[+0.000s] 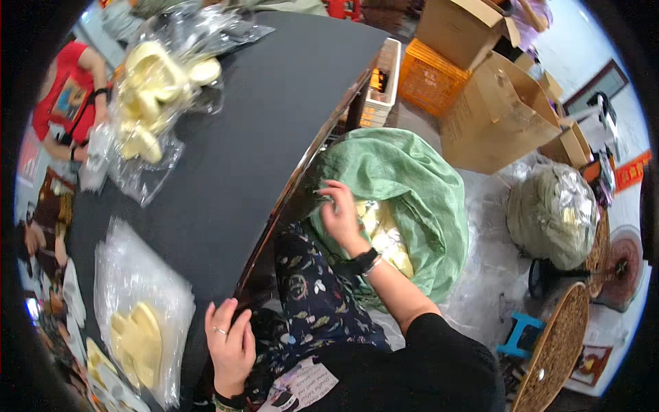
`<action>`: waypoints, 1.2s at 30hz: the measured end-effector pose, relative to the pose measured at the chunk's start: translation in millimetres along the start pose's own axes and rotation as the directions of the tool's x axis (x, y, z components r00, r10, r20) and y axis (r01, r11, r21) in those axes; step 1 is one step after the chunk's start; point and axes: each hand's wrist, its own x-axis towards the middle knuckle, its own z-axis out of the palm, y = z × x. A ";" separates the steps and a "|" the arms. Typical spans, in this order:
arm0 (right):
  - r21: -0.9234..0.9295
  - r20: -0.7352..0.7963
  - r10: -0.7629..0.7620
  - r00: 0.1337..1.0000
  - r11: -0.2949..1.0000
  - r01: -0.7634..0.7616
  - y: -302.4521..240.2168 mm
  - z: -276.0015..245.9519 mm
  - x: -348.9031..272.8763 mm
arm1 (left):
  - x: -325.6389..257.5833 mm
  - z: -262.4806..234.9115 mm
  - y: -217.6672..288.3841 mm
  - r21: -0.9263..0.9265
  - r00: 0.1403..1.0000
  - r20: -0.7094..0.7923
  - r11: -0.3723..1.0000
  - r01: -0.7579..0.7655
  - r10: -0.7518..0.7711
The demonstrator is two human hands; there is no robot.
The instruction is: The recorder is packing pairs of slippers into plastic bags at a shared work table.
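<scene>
My right hand [340, 214] is at the left side of a large green woven sack [429, 199], its fingers apart and holding nothing that I can see. Inside the sack lie pale yellow pieces [388, 237] in shiny clear plastic. My left hand [231, 343], with a ring on one finger, is open beside the near edge of the dark table [226, 137]. To its left, a pair of pale yellow slipper-shaped pieces [137, 343] rests on a stack of clear plastic bags [137, 268]. Farther off on the table are bagged pale yellow slipper-shaped pieces [154, 72].
Cardboard boxes [498, 113] and an orange crate [434, 77] stand beyond the sack. A full grey-green sack [552, 213], a round woven stool [555, 347] and a blue stand [520, 335] are at the right. Across the table is a person in red [72, 89].
</scene>
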 end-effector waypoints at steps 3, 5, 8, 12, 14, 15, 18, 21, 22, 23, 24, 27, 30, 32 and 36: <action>-0.299 -0.061 0.405 0.913 0.865 -0.403 151.6 -26.0 -53.2 | 26.1 21.4 -6.7 -0.020 0.996 0.089 1.000 -0.001 0.003; 0.253 0.262 0.892 0.369 0.306 -0.918 160.8 -21.8 -54.0 | 30.5 24.7 -17.4 0.117 0.988 0.148 0.992 -0.053 0.036; 0.437 0.281 0.929 0.240 0.099 -0.894 249.8 -46.1 -79.7 | 44.6 40.4 -23.5 0.090 0.985 0.170 0.995 -0.051 0.035; 0.559 0.268 0.924 0.274 0.083 -0.825 265.8 -1.6 -64.1 | 58.7 32.7 -21.5 0.075 0.983 0.141 0.988 -0.133 0.122; 0.587 0.248 0.906 0.342 0.140 -0.797 268.2 33.9 -44.3 | 61.2 30.9 -15.7 -0.004 0.971 0.186 0.988 -0.154 0.152; 0.535 0.177 0.917 0.357 0.215 -0.817 287.2 21.2 -42.7 | 67.8 37.8 -10.7 -0.091 0.955 0.217 0.978 -0.187 0.203; 0.837 0.044 0.972 0.231 0.090 -0.539 323.5 -29.5 -41.3 | 88.6 70.6 -3.4 -0.367 0.862 0.368 0.906 -0.210 0.349; 0.887 0.101 0.956 0.276 0.039 -0.461 265.6 -19.5 -23.7 | 99.5 103.2 -3.5 -0.413 0.856 0.375 0.890 -0.190 0.357; 0.909 0.110 0.931 0.349 0.048 -0.414 241.4 -27.5 -17.2 | 112.9 110.0 4.7 -0.428 0.852 0.328 0.868 -0.251 0.408; 0.940 0.125 0.907 0.402 0.022 -0.342 206.7 -28.8 -5.8 | 116.4 124.7 -1.8 -0.420 0.861 0.303 0.869 -0.262 0.407; 0.946 0.154 0.837 0.526 0.028 -0.322 169.4 -32.1 -0.1 | 124.6 130.1 1.4 -0.429 0.894 0.294 0.883 -0.192 0.338; 0.964 0.177 0.658 0.732 0.034 -0.264 75.8 -89.9 -0.2 | 141.0 177.3 3.9 -0.448 0.931 0.341 0.893 0.039 0.131; 0.983 0.177 0.362 0.915 -0.019 -0.182 -14.8 -145.8 5.3 | 166.2 222.9 28.3 -0.397 0.947 0.307 0.917 0.040 0.092; 0.988 0.120 0.296 0.948 0.061 -0.144 -65.9 -183.9 8.9 | 179.8 242.8 58.6 -0.251 0.932 0.352 0.968 0.000 0.091; 0.947 0.085 0.192 0.978 0.289 -0.140 -100.2 -227.4 27.0 | 207.3 278.2 75.5 -0.180 0.976 0.156 0.967 0.180 -0.153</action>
